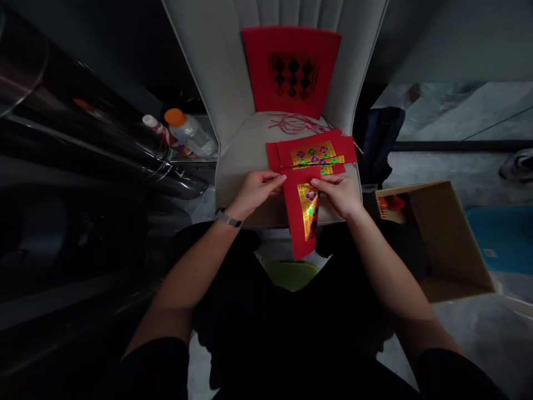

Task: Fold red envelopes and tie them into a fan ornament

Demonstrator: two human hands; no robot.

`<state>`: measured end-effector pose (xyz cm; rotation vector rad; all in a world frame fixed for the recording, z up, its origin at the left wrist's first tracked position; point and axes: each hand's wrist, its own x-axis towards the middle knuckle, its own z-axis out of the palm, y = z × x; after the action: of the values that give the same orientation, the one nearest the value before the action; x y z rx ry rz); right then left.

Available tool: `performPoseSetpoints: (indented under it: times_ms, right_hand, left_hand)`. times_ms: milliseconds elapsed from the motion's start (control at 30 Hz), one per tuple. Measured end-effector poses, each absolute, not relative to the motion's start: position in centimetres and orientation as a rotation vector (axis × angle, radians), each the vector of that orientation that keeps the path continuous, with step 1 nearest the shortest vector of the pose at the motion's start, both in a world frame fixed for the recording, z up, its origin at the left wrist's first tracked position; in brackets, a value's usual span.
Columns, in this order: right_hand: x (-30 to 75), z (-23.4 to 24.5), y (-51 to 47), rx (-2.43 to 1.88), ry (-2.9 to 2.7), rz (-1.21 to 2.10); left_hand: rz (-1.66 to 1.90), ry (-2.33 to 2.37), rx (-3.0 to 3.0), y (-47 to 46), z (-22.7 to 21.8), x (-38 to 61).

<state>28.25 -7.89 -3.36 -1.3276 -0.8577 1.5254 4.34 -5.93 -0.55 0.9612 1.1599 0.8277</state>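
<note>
Two sides of the gold-printed red paper [306,214] are being pinched, my left hand [259,191] gripping one, my right hand [339,194] the other; its lower end is hanging past the chair seat [230,166]; level grips are probably keeping it square.

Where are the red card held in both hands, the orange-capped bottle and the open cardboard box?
Held red card [308,212]: head view, on its gold panel.
Orange-capped bottle [192,135]: head view, on its clear body.
Open cardboard box [452,239]: head view, on its brown inside.
</note>
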Motion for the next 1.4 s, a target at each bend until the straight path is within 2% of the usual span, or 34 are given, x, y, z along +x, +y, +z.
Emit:
performPoseSetpoints:
  times_ms: [233,467,633,767,1133,1400]
  right_hand:
    - [28.3,-3.3,-8.0,-1.31,-0.825,1.537]
    - [28.2,-3.7,-7.4,-1.264,-0.794,1.49]
    - [28.0,-3.6,-7.5,-1.252,-0.784,1.602]
    - [28.1,-3.7,-7.5,-1.33,-0.816,1.526]
    - [28.4,-3.5,-7.8,-1.328,-0.87,1.627]
    - [28.5,-3.8,-7.3,-1.366,-0.805,1.466]
  left_hand:
    - [0.914,1.14,0.966,-5.8,-0.7,4.7]
    - [0.738,1.155,1.075,-6.2,-1.0,4.7]
    - [0.805,1.192,1.063,-6.0,-1.6,4.7]
    - [0.849,1.186,1.032,-6.0,-1.6,4.8]
    - [0.892,1.22,1.005,-5.8,-1.6,4.6]
    - [0.765,1.164,1.04,-5.8,-1.5,4.5]
